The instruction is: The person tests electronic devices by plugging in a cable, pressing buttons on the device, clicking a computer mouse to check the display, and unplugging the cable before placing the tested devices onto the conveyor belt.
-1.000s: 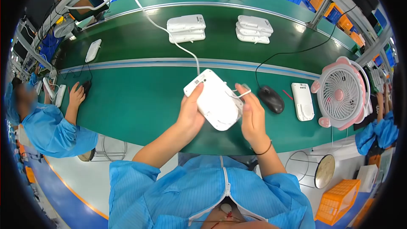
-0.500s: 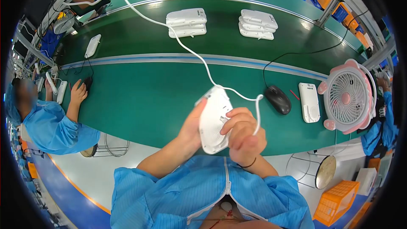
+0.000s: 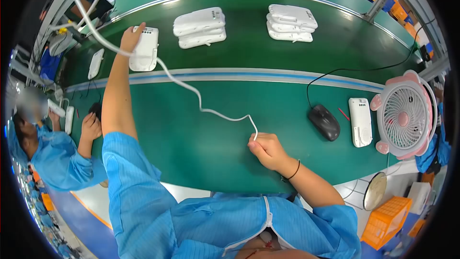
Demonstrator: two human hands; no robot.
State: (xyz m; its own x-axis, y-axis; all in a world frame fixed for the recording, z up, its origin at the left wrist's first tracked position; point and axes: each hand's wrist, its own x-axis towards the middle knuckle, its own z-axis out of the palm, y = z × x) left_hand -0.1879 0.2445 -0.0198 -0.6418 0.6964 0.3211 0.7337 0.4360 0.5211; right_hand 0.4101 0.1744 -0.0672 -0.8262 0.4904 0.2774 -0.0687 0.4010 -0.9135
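Observation:
My left hand (image 3: 130,39) reaches far out to the left and grips a white plastic device (image 3: 144,50) by its side. This flat device has rounded corners, a row of small dark marks near its top and a round patterned area lower down. It is over the dark green strip beyond the metal rail. Near the middle of the table, my right hand (image 3: 269,151) is closed around the end of a white cable (image 3: 194,91). The cable runs up to the upper left and passes in front of the device. The tip inside my fist is hidden.
Two stacks of white devices (image 3: 200,23) (image 3: 291,19) stand on the far strip. On the right are a black mouse (image 3: 324,122), a white device (image 3: 360,122), a red stick (image 3: 343,114) and a pink-and-white fan (image 3: 403,117). A co-worker (image 3: 57,151) sits at the left.
My left hand has carried the device from in front of my chest to the far left. The cable is now apart from it, and my right hand holds the cable end nearer the table's middle.

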